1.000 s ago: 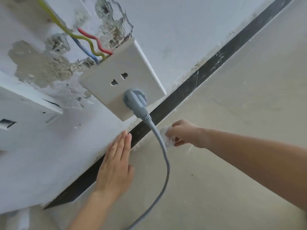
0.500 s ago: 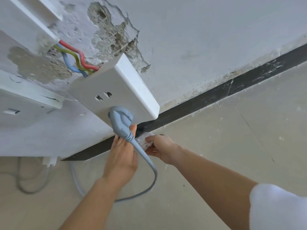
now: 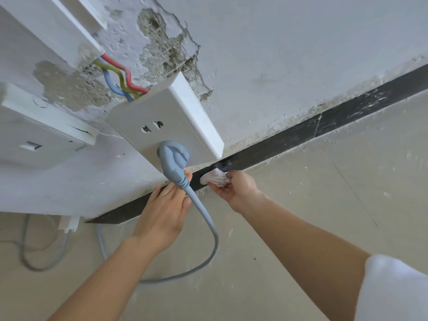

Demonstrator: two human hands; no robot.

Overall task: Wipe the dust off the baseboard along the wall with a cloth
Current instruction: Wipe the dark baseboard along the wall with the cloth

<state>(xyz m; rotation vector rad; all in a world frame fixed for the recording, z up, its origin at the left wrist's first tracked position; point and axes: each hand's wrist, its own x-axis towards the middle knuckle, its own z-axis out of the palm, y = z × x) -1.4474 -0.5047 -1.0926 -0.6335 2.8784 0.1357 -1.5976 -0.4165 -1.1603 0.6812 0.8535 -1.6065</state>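
White socket (image 3: 162, 126) on a wall (image 3: 301, 54) with broken plaster; red, yellow-green and blue wires (image 3: 118, 76) enter its top. Grey plug (image 3: 172, 156) seated in it, its cable (image 3: 216, 239) looping across the floor (image 3: 324, 193). Second white box (image 3: 41, 135) at left.

No legible text, brand, number or sign anywhere in view.
Grey plug (image 3: 173, 156), just left of centre: raised moulding on its back, too blurred to read as any mark.
White socket plate (image 3: 157, 112), at 11 o'clock from the plug: no marking can be made out on its face.
Switch plate (image 3: 53, 135), at 9 o'clock: likewise nothing legible.
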